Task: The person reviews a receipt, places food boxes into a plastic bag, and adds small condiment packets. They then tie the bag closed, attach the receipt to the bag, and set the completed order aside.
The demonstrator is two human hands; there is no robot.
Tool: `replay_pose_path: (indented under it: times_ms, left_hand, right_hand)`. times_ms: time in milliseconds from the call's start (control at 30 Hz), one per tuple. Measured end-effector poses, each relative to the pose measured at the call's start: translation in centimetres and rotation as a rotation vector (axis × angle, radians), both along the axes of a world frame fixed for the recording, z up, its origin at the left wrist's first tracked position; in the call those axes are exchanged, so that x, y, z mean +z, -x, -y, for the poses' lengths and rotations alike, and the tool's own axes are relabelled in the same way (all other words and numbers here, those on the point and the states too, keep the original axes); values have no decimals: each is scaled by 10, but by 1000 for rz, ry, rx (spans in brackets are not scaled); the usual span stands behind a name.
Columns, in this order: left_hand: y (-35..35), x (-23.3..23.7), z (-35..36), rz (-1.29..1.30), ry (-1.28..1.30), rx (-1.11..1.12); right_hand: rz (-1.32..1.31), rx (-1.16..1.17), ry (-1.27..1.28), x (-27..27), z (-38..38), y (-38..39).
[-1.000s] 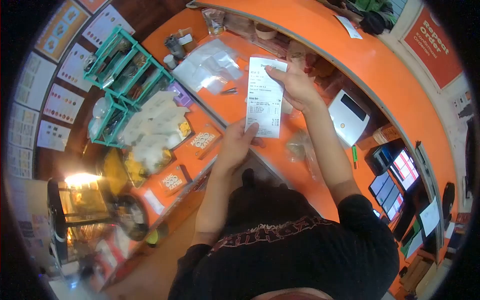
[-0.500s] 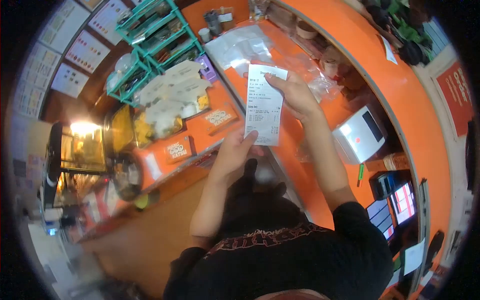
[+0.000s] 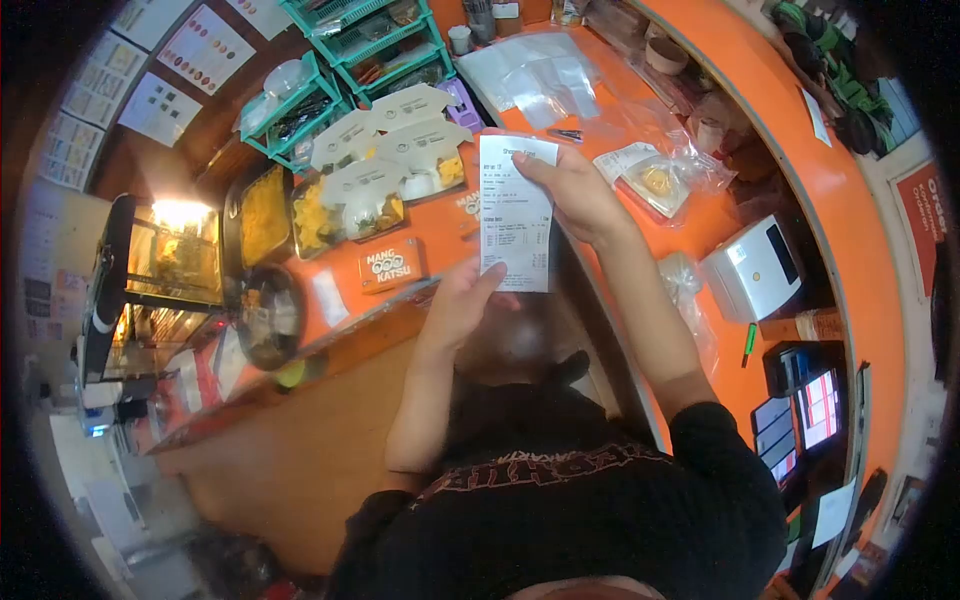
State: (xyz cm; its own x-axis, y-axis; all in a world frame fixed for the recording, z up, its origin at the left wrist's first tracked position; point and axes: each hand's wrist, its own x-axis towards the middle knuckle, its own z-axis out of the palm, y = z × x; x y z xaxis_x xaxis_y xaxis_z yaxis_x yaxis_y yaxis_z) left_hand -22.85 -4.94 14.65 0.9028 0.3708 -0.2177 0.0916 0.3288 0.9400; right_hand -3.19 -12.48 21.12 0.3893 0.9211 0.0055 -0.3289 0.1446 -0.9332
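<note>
A long printed paper receipt (image 3: 517, 222) hangs upright in front of me, held between both hands. My right hand (image 3: 570, 190) pinches its upper right edge, thumb on the printed face and the other fingers hidden behind. At the lower left corner my left hand (image 3: 468, 300) is closed on the paper, thumb across the front. Beyond the receipt, an orange takeaway box (image 3: 391, 266) stands on the counter to the left. Several open food boxes (image 3: 347, 212) with yellow contents sit behind it.
Teal basket racks (image 3: 365, 40) stand at the back left, with clear plastic bags (image 3: 535, 75) beside them. On the right counter are a bagged food container (image 3: 655, 185), a white printer (image 3: 752, 270), a green marker (image 3: 749, 345) and a lit screen (image 3: 821, 407). A lit warmer cabinet (image 3: 175, 245) is far left.
My view has turned, so the counters shift rightward in the picture. The bagged food container and more of the boxes show now. Both hands keep hold of the receipt.
</note>
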Motion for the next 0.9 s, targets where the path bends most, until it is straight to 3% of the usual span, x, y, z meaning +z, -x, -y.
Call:
replay_pose_path:
  times_ms: [233, 500, 667, 767, 833, 900]
  left_hand:
    - [75, -13, -81, 93, 7, -89]
    - [147, -3, -161, 66, 28, -103]
    - [166, -15, -181, 40, 14, -197]
    - [164, -30, -186, 19, -84, -270]
    - [165, -42, -183, -46, -163, -335]
    - [157, -78, -167, 56, -254, -248]
  right_hand:
    - [-206, 102, -156, 1, -64, 73]
    - [-212, -30, -77, -27, -123, 149]
    - [-213, -133, 27, -33, -119, 182]
    - [-288, -198, -82, -57, -115, 194]
    - [-119, -269, 206, -62, -95, 203]
    - [313, -328, 215, -113, -73, 209]
